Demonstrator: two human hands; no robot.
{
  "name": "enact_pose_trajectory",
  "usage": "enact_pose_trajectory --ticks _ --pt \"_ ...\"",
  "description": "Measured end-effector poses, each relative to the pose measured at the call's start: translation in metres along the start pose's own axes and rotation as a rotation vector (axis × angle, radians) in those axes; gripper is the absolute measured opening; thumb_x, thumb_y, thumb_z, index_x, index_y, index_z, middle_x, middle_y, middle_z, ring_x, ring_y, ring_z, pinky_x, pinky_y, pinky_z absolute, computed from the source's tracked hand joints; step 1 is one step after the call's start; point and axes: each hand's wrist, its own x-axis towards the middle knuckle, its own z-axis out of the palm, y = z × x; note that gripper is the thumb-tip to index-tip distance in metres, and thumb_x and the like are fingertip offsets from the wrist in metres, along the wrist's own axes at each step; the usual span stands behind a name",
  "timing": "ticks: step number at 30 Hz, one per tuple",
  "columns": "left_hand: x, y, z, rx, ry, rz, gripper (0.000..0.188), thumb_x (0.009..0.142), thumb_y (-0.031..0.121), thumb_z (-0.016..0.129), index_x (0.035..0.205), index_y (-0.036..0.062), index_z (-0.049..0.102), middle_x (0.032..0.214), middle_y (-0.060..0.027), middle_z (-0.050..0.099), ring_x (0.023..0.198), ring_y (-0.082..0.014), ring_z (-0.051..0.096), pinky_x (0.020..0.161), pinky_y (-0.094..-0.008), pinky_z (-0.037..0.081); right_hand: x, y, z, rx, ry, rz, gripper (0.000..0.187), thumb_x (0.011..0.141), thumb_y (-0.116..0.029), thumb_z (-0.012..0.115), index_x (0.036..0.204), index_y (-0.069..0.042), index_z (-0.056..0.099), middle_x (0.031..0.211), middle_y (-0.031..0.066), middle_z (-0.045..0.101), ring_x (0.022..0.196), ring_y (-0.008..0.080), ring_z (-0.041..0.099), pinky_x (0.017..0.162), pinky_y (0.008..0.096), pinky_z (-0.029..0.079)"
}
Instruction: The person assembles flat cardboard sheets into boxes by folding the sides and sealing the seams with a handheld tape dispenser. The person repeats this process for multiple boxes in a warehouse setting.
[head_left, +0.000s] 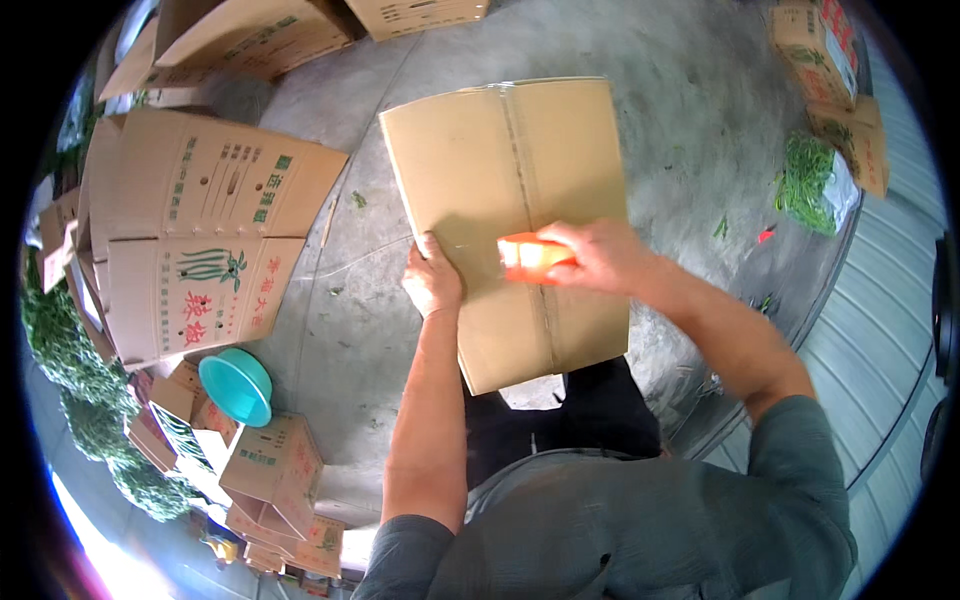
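Note:
In front of my legs stands a plain brown cardboard box (pixel 480 150), its broad face toward me and a shiny strip of tape along the middle seam. My left hand (pixel 435 280) grips the box's left edge, thumb on the face; its other fingers are partly hidden. Closed in my right hand (pixel 595 257) is an orange hand tool (pixel 525 258) that looks like a tape dispenser. It lies across the seam below the box's middle, slightly blurred.
Large printed cartons (pixel 215 190) stand open at the left, with a turquoise basin (pixel 237 387) and smaller boxes (pixel 275 470) below them. Green vegetables (pixel 805 185) in a bag lie at the right near more cartons (pixel 815 50) and a corrugated wall (pixel 880 330). Leaf scraps dot the concrete floor.

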Motion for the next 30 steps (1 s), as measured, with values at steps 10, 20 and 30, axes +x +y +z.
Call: enact_pose_trajectory --ticks 10,20,30 --pt "0.011 -0.014 0.004 -0.003 0.016 0.02 0.073 0.104 0.06 0.035 0.116 -0.0032 0.069 0.106 -0.028 0.071 0.102 -0.0468 0.066 0.088 -0.053 0.05 -0.047 0.196 -0.005 -0.202 -0.097 0.454 0.042 0.084 -0.042 0.066 0.119 -0.019 0.067 0.104 0.0121 0.074 0.096 0.0352 0.07 0.082 0.0461 0.056" --pt "0.082 0.088 -0.011 -0.688 -0.3 -0.186 0.086 0.102 0.066 0.039 0.142 -0.009 0.049 0.138 -0.0194 0.058 0.125 -0.029 0.057 0.105 -0.0395 0.047 0.06 0.215 0.066 0.354 0.548 0.749 0.052 0.092 -0.047 0.064 0.131 -0.013 0.059 0.116 0.0152 0.072 0.106 0.0366 0.067 0.089 0.0451 0.052" --pt "-0.03 0.078 -0.085 -0.996 -0.151 -0.087 0.065 0.109 0.055 0.032 0.142 0.0016 0.05 0.142 -0.0116 0.055 0.128 -0.0247 0.054 0.112 -0.0415 0.04 -0.054 0.182 0.066 0.66 0.943 0.498 0.046 0.096 -0.034 0.065 0.132 -0.008 0.057 0.127 0.0155 0.066 0.115 0.0285 0.064 0.096 0.0375 0.05"
